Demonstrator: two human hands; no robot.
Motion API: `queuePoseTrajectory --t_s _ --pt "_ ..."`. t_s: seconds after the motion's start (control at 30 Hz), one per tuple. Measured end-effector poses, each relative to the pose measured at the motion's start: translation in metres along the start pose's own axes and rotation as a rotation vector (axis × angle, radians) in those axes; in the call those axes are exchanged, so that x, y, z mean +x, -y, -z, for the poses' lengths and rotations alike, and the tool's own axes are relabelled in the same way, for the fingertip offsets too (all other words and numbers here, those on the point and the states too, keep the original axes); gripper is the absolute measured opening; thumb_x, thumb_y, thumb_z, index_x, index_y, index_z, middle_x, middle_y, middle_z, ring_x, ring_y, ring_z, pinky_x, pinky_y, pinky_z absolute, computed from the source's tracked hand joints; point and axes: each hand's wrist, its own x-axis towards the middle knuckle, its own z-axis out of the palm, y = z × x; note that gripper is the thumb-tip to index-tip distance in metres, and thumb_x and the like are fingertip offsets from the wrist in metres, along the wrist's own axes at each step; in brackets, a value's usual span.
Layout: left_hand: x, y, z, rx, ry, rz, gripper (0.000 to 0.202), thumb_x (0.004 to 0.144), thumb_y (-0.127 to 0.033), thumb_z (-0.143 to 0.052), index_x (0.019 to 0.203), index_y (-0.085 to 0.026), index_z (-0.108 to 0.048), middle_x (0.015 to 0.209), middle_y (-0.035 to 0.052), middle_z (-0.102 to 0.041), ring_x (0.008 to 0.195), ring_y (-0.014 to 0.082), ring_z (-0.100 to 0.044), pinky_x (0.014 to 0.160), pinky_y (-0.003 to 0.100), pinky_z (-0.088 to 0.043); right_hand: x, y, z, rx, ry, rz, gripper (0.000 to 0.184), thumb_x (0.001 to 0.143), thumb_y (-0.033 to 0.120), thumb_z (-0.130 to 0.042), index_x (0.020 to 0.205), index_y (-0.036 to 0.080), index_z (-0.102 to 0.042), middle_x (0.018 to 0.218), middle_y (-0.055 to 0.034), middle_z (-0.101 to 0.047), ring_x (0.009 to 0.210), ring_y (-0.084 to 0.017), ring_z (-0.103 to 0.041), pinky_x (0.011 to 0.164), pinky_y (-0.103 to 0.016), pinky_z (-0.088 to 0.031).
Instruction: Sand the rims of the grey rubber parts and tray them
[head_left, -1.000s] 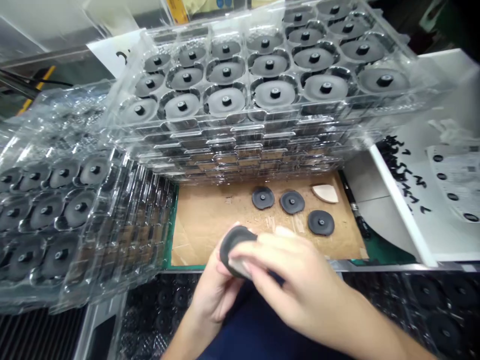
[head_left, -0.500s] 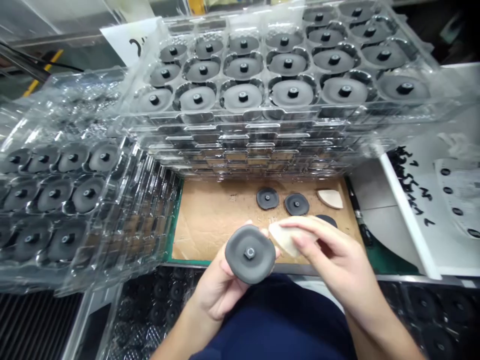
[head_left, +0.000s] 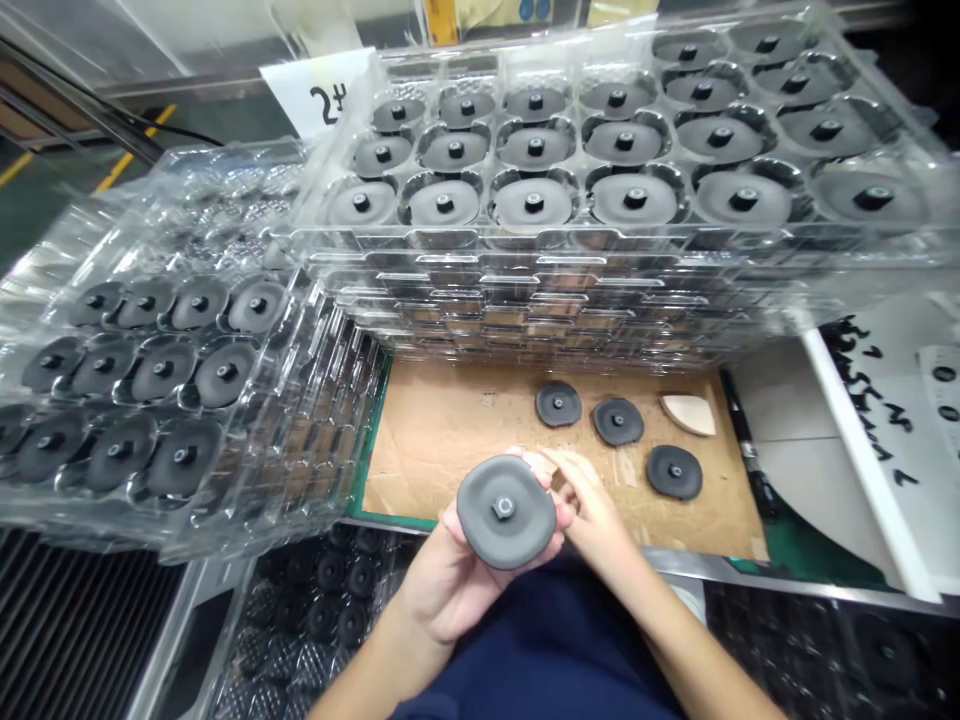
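My left hand (head_left: 442, 580) holds up a dark grey rounded disc (head_left: 487, 535) with a short stub at its centre, the stub side facing me. At the disc's right edge, my right hand (head_left: 596, 515) is closed, its fingertips partly behind the disc. The cream wedge-shaped pad it holds is almost wholly hidden by fingers and disc. On the cardboard (head_left: 435, 420) beyond lie three similar discs, one on the left (head_left: 558, 404), one in the middle (head_left: 618, 422) and one nearer on the right (head_left: 674, 472). Another cream wedge (head_left: 688, 413) lies behind them.
A tall stack of clear plastic trays (head_left: 525, 275) filled with discs stands at the back. More disc-filled trays (head_left: 247, 400) stand at left. A black marker (head_left: 750, 455) lies right of the cardboard, beside a white panel (head_left: 862, 450). A paper sign (head_left: 319, 95) stands behind.
My right hand has moved left and in against the disc, taking the cream pad mostly out of sight. The near right disc is uncovered. The view has shifted, so the surroundings sit further right.
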Motion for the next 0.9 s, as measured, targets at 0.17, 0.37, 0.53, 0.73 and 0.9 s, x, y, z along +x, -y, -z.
queuePoseTrajectory --t_s 0.17,0.37,0.53,0.73,0.9 --pt "-0.004 0.002 0.000 0.056 0.097 -0.035 0.045 0.079 -0.052 -0.055 0.112 -0.023 -0.065 0.111 0.0013 -0.070 0.099 0.0227 -0.066 0.083 0.028 -0.054 -0.004 0.016 0.011 0.021 -0.081 0.019 0.037 0.082 0.034 -0.052 0.116 0.021 -0.059 0.116 -0.0110 -0.054 0.061 -0.013 -0.052 0.060 -0.030 -0.049" --pt "-0.001 0.007 0.010 0.888 0.102 -0.560 0.080 0.079 -0.032 -0.064 0.141 -0.044 -0.016 0.122 0.0018 -0.057 0.107 0.0195 -0.059 0.095 0.036 -0.046 -0.021 0.026 0.020 0.100 -0.080 0.023 0.023 0.081 0.032 -0.056 0.098 0.021 -0.068 0.095 -0.0066 -0.068 0.072 -0.017 -0.060 0.066 -0.030 -0.050" --pt "0.007 0.004 0.016 1.521 0.210 -0.782 0.110 0.072 -0.010 -0.068 0.142 -0.039 0.013 0.121 0.0087 -0.051 0.111 0.0233 -0.054 0.095 0.045 -0.044 -0.037 0.039 0.036 0.170 -0.191 0.023 0.019 0.082 0.031 -0.060 0.097 0.023 -0.067 0.088 -0.0040 -0.068 0.078 -0.016 -0.062 0.069 -0.026 -0.050" --pt "0.006 0.006 0.015 1.438 0.156 -0.666 0.107 0.069 -0.038 -0.072 0.144 -0.034 0.005 0.113 0.0080 -0.057 0.106 0.0236 -0.056 0.097 0.043 -0.041 -0.049 0.073 0.053 0.317 -0.010 0.045 0.020 0.081 0.027 -0.065 0.101 0.027 -0.065 0.086 -0.0004 -0.068 0.077 -0.013 -0.060 0.071 -0.023 -0.048" --pt "0.002 0.007 0.011 1.291 0.134 -0.424 0.101 0.070 -0.051 -0.066 0.143 -0.035 0.002 0.108 0.0047 -0.061 0.103 0.0232 -0.058 0.096 0.042 -0.038 -0.040 0.089 0.059 0.464 0.330 -0.014 0.017 0.077 0.025 -0.070 0.093 0.023 -0.069 0.080 0.0005 -0.068 0.073 -0.011 -0.061 0.068 -0.023 -0.047"
